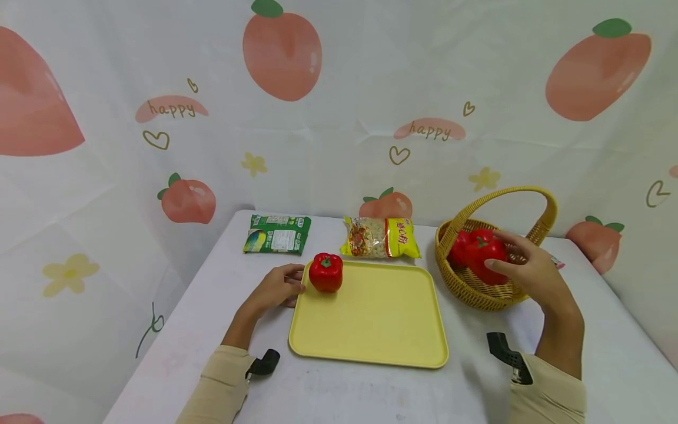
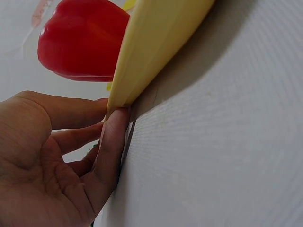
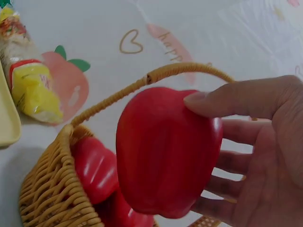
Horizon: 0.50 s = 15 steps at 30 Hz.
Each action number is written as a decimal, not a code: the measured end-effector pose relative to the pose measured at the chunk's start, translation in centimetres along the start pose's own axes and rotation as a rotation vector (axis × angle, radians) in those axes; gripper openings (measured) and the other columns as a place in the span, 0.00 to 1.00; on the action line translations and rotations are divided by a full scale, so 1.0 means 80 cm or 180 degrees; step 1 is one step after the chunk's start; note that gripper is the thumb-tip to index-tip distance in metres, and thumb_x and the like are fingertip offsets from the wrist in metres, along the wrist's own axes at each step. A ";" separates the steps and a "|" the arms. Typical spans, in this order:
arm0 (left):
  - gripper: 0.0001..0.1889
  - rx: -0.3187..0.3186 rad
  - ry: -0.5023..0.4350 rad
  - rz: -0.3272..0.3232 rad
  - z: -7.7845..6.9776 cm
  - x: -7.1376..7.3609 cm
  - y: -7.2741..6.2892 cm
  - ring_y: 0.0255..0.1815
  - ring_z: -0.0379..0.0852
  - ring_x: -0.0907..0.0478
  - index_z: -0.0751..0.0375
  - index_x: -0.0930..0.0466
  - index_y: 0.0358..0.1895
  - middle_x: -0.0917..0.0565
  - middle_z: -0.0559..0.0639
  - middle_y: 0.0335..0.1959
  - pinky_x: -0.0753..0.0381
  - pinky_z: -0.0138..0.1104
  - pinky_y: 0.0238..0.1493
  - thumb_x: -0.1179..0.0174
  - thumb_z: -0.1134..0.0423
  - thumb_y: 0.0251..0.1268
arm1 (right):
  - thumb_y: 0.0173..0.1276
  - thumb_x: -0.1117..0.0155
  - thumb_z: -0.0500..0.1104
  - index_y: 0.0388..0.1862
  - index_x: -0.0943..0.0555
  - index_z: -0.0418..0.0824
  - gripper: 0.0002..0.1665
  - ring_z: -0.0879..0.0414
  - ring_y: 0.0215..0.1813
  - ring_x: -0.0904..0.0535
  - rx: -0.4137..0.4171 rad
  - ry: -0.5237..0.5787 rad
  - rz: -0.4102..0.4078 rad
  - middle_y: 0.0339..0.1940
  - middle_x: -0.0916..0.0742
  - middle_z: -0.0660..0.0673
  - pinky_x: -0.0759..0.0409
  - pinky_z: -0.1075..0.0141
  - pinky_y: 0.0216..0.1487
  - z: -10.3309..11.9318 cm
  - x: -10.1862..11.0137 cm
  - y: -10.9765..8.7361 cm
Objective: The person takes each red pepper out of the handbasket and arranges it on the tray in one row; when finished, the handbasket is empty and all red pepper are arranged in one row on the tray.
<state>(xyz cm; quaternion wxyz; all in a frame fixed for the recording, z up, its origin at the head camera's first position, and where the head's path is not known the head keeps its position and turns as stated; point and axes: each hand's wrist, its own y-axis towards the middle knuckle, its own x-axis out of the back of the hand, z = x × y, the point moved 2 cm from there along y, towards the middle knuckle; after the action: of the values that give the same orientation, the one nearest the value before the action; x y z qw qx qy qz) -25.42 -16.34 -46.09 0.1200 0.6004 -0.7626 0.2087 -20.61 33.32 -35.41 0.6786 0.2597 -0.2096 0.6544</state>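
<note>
My left hand (image 1: 276, 287) pinches the left rim of a yellow tray (image 1: 377, 315) between thumb and fingers; the left wrist view shows the grip close up. On that tray, near its far left corner, a red bell pepper (image 1: 326, 274) stands with its green stem up. My right hand (image 1: 539, 277) holds another red bell pepper (image 3: 165, 153) by its side, thumb on one face and fingers behind. This pepper is over a wicker basket (image 1: 474, 297), where more red bell peppers (image 3: 96, 169) lie, partly hidden behind the held one.
Behind the tray lie a green packet (image 1: 276, 234) and a yellow, partly see-through food bag (image 1: 378, 238). The basket's tall arched handle (image 1: 508, 191) rises beside my right hand. A small pink packet (image 1: 557, 262) shows behind that hand. A printed cloth backs the white table.
</note>
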 end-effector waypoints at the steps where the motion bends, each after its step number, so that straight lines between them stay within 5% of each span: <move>1: 0.29 0.0002 0.0000 -0.0002 0.000 0.000 0.000 0.52 0.51 0.17 0.63 0.26 0.74 0.18 0.59 0.58 0.08 0.39 0.41 0.37 0.68 0.69 | 0.77 0.34 0.49 0.86 0.39 0.41 0.44 0.30 0.69 0.30 0.0020 0.0035 0.0007 0.76 0.29 0.24 0.16 0.77 0.41 0.002 0.000 -0.001; 5: 0.29 0.0004 -0.0019 -0.0005 0.000 0.000 0.000 0.52 0.51 0.17 0.63 0.26 0.74 0.18 0.58 0.58 0.08 0.38 0.41 0.37 0.68 0.69 | 0.77 0.33 0.49 0.86 0.38 0.44 0.43 0.46 0.65 0.25 0.0130 0.0110 -0.0018 0.76 0.27 0.28 0.16 0.77 0.44 0.008 0.002 -0.005; 9: 0.29 -0.0025 -0.0040 0.0014 0.000 0.000 -0.001 0.51 0.51 0.17 0.64 0.26 0.74 0.18 0.59 0.57 0.08 0.39 0.40 0.37 0.68 0.69 | 0.76 0.31 0.48 0.84 0.34 0.49 0.41 0.64 0.57 0.22 0.0253 0.0215 -0.0083 0.70 0.23 0.43 0.14 0.75 0.45 0.014 0.003 -0.008; 15: 0.29 -0.0034 -0.0032 0.0022 0.000 -0.001 -0.001 0.52 0.52 0.17 0.63 0.25 0.74 0.18 0.59 0.57 0.08 0.38 0.40 0.37 0.68 0.70 | 0.75 0.31 0.42 0.81 0.29 0.50 0.38 0.61 0.54 0.19 0.0596 0.0402 -0.0112 0.61 0.21 0.61 0.12 0.72 0.45 0.029 -0.004 -0.009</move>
<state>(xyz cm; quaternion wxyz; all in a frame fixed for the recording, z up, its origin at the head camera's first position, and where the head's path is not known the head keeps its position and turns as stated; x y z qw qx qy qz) -25.32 -16.28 -46.10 0.1187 0.5982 -0.7664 0.2020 -19.82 31.63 -33.86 0.6746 0.2838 -0.0998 0.6741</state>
